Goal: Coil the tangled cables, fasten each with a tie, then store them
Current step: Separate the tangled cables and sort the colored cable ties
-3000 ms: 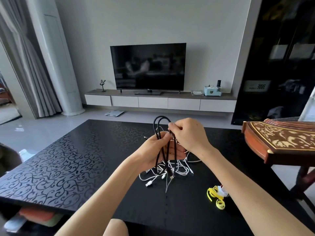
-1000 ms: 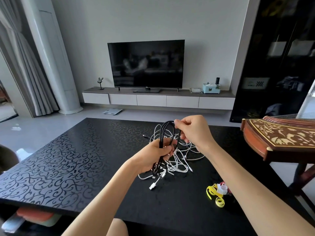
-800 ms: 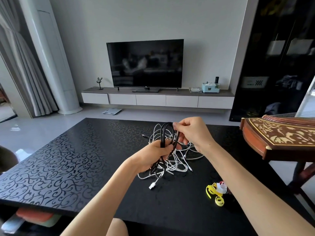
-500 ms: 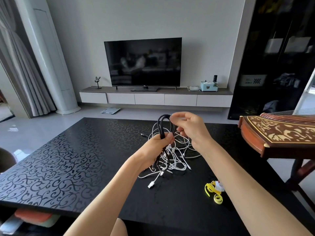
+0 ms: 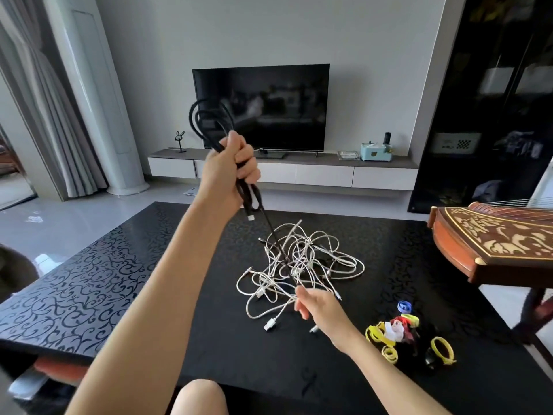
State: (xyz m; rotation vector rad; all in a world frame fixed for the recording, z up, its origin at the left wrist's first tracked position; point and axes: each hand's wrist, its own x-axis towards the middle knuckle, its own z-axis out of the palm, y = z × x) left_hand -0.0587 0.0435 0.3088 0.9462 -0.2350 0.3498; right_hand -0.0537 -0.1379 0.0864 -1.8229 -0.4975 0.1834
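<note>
My left hand (image 5: 232, 166) is raised high above the black table (image 5: 89, 280) and grips a looped black cable (image 5: 206, 121). One black strand runs taut from that hand down into a tangle of white cables (image 5: 302, 265) lying on the table. My right hand (image 5: 317, 307) hovers low at the near edge of the tangle with its fingers loosely spread. The black strand ends by its fingertips. A small heap of yellow, red and blue cable ties (image 5: 386, 339) lies to the right of that hand.
A carved wooden zither (image 5: 493, 244) juts over the table's right side. Beyond the table are a TV (image 5: 260, 106) on a low white cabinet (image 5: 323, 175) and a dark glass cupboard (image 5: 490, 100) at right. My knee (image 5: 197, 396) shows at the near edge.
My left hand has lifted the black coil high, away from the tangle. My right hand let go of the loop top and dropped down to the tangle's near edge. The white cables now lie flat.
</note>
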